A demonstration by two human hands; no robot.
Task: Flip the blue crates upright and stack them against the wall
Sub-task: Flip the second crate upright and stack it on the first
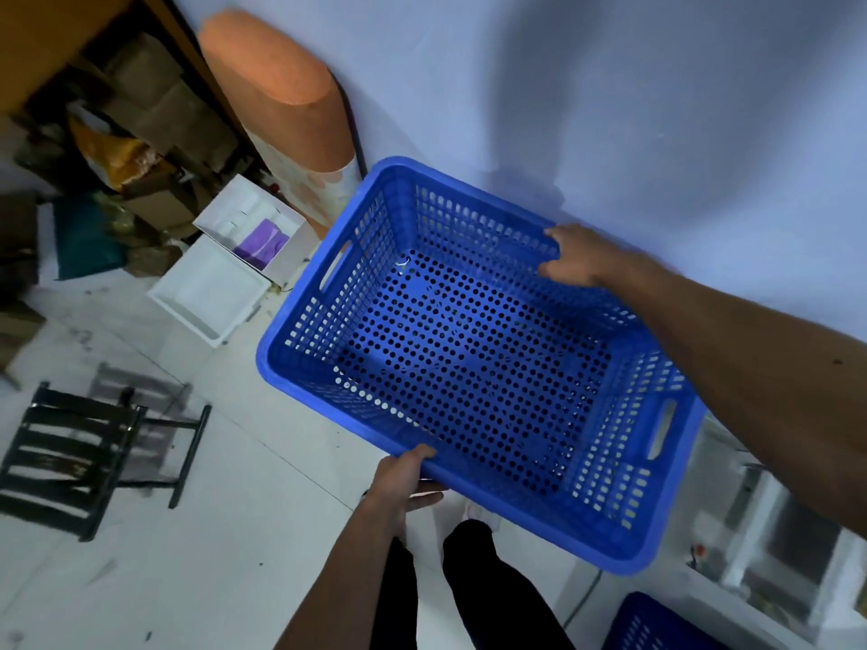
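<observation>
Head view: left hand (403, 480) and right hand (572, 260) hold one crate (469, 358) upright, near the wall (610, 110).
I grip the near and far rims; it looks not yet set down. A second crate (657, 626) waits beside me.

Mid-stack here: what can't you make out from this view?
1. Head view: the second crate is cut off by the bottom edge, so I cannot tell whether it is upright or flipped.
2. Head view: whatever lies under the held crate is hidden by the crate itself.
3. Head view: the black frame is motion-blurred.
</observation>
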